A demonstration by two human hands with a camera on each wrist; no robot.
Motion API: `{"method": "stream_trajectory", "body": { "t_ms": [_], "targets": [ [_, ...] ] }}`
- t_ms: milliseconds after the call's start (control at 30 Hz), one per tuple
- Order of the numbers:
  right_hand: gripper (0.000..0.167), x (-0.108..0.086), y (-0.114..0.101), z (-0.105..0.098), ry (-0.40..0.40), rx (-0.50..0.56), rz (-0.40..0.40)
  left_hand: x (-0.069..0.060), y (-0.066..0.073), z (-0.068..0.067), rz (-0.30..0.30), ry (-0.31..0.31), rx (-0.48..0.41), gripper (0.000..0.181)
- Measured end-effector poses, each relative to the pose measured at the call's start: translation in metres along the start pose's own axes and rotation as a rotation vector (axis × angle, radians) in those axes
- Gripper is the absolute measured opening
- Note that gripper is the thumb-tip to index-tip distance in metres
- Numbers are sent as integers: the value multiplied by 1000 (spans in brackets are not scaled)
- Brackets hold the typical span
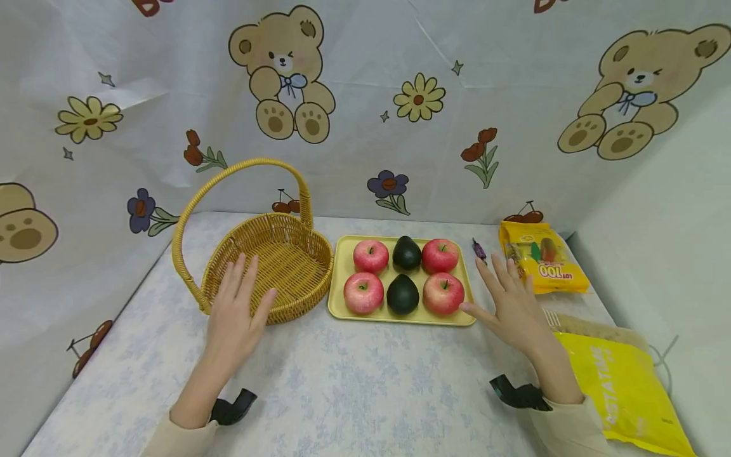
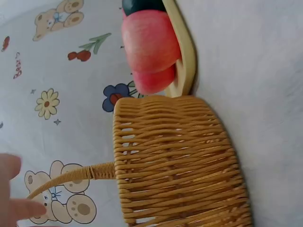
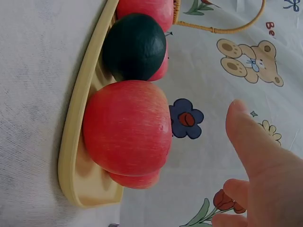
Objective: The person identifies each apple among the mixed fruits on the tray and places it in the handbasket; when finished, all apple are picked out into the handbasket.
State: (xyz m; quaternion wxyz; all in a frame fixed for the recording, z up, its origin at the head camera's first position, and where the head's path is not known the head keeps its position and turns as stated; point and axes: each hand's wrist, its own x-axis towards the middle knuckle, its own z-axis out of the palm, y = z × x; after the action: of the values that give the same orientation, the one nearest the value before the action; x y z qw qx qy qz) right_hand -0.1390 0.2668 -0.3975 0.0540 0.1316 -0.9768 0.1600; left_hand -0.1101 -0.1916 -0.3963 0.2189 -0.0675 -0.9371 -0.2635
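My left hand (image 1: 235, 317), fingers spread and holding nothing, hovers by the front left of a round wicker basket (image 1: 311, 295) with a tall arched handle. Just right of the basket lies a pale yellow tray (image 1: 341, 254). It bears several red apples (image 1: 363, 293) and two dark green avocados (image 1: 402, 295), the avocados in the middle column. Beyond the tray's right end is my right hand (image 1: 511, 311), also spread, with nothing in it. In the right wrist view its thumb (image 3: 255, 142) is apart from the nearest apple (image 3: 128, 127). The basket's woven side (image 2: 175, 161) fills much of the left wrist view.
A small purple item (image 1: 478, 249) lies right of the tray. Farther right are a yellow snack-like packet (image 1: 545, 260) and a larger yellow bag (image 1: 622, 381) beside the right forearm. A white cloth (image 1: 354, 158) printed with bears and flowers hangs behind the table (image 1: 354, 387).
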Motion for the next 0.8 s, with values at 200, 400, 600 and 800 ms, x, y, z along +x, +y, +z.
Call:
{"method": "stream_trajectory", "body": {
  "t_ms": [200,400,600,800],
  "targets": [
    [92,1,1,3,-23,87,39,-12,-9,3,90,370,-127,46],
    [90,4,1,9,-46,157,88,-15,-27,10,150,638,-151,35],
    [89,7,2,14,-35,181,80,-16,-40,17,49,879,-140,28],
    [87,9,3,18,-16,190,52,-15,-49,16,-113,835,-196,50]
  ]
}}
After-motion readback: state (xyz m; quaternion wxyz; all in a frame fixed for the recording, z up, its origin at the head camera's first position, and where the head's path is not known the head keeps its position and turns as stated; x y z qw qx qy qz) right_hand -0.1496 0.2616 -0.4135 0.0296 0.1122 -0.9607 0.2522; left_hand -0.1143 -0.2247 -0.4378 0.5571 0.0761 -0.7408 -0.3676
